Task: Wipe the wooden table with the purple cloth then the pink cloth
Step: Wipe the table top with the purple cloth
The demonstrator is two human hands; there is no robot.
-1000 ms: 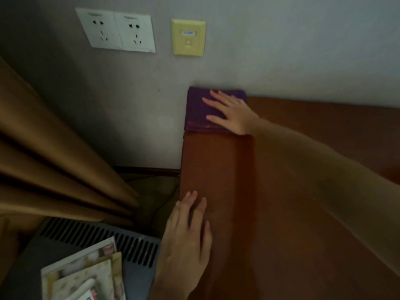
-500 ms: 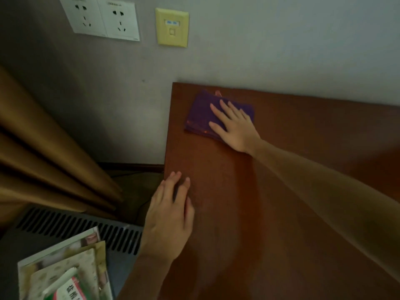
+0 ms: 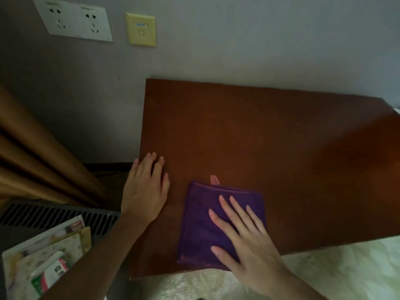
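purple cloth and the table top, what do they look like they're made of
Purple cloth: soft, matte textile, probably microfibre or terry; it lies folded flat with a stitched edge under the right hand.
Table: reddish-brown wood or wood veneer, smooth with a slight sheen; lighting is too dim to show grain, so laminate is possible. The left hand rests on it.

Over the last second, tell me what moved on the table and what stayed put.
The right hand, fingers flat on the purple cloth, dragged it from the far corner by the wall to the table's near edge. The left hand stayed flat near the table's left edge. Nothing was grasped or released.
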